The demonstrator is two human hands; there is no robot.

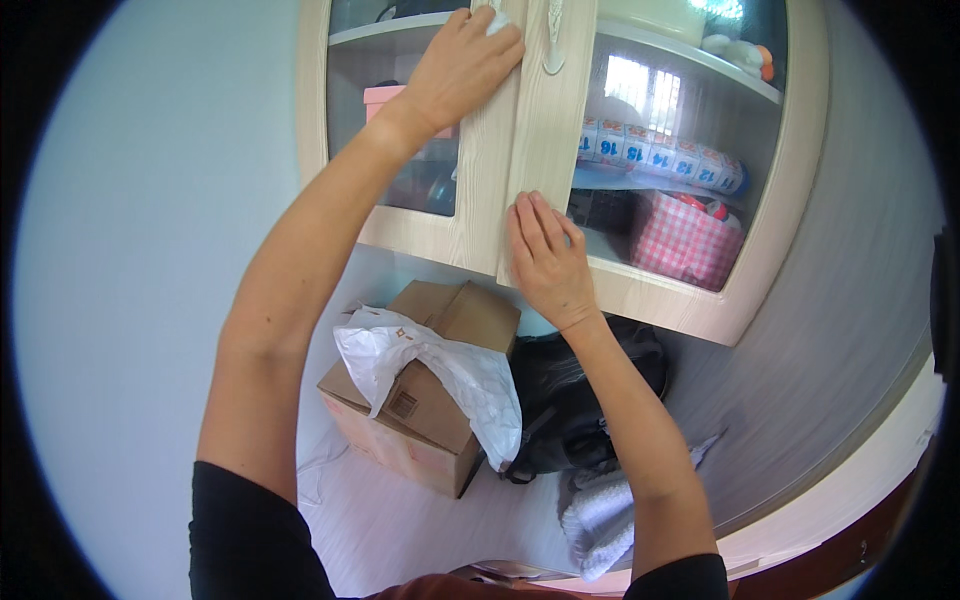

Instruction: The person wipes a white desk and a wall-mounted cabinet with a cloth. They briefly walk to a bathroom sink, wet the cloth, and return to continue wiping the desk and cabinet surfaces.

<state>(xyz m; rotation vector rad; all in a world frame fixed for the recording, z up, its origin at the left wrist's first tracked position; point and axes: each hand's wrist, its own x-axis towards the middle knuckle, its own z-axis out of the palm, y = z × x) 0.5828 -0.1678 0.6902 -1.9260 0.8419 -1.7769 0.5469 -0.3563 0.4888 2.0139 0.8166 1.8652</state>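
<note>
A cream wood-grain wall cabinet with two glass doors fills the upper middle. On the left door (484, 187), my left hand (469, 67) is raised to the inner frame. A small white wad (497, 24), perhaps tissue or cloth, shows beneath its fingers. My right hand (553, 259) lies against the lower inner corner of the right door (551, 135), its fingers together and pointing up, with nothing seen in it. Above that hand hangs the right door's ornate metal handle (553, 52). The left door's handle is mostly hidden by my left hand and the frame's top edge.
Behind the glass are a pink box (384, 97), a rolled sheet with printed numbers (660, 157) and a pink checked basket (686, 240). Below stand a cardboard box (420, 450) with a white plastic bag (480, 375) over it, a black bag (562, 405) and a fluffy pale cloth (600, 517).
</note>
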